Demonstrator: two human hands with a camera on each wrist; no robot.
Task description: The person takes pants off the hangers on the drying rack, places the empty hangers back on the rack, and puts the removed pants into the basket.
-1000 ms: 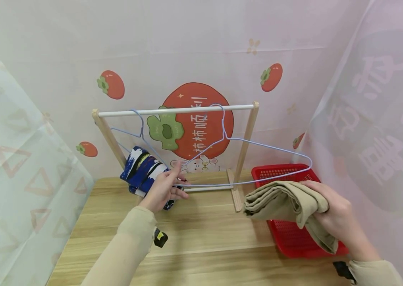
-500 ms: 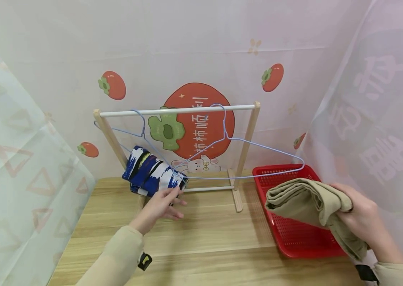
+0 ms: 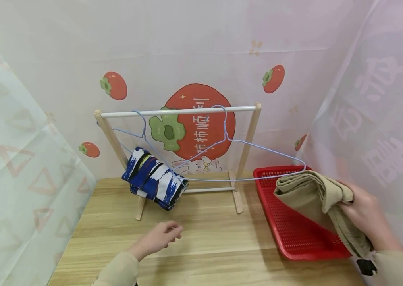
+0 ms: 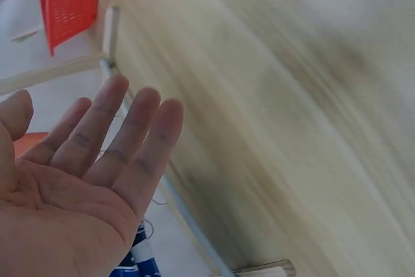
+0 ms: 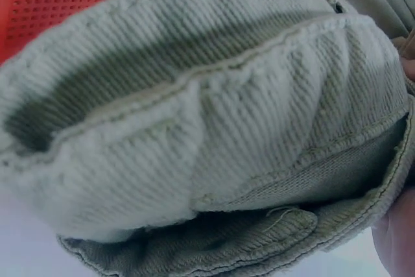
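My right hand [image 3: 365, 210] grips a folded pair of khaki pants [image 3: 308, 198], held over the red basket's right side. Their stitched hems and layered folds [image 5: 246, 128] fill the right wrist view, with only bits of fingers at its right edge. My left hand [image 3: 160, 238] hovers over the front of the table, holding nothing; its fingers [image 4: 133, 128] are loosely extended in the left wrist view. Beyond it, a folded blue, white and black patterned garment [image 3: 155, 174] hangs over the left blue hanger [image 3: 144, 131]. A bare blue hanger [image 3: 265, 145] hooks on the rail at right.
A small rack with a white rail [image 3: 180, 112] and wooden posts [image 3: 247, 143] stands at the back of the wooden table [image 3: 222, 246]. The red basket [image 3: 276, 234] sits at right. Printed cloth walls [image 3: 194, 47] enclose the back and sides.
My left hand has drawn back from the patterned garment and hangers toward the front. My right hand has carried the khaki pants to the right. The bare hanger has swung slightly.
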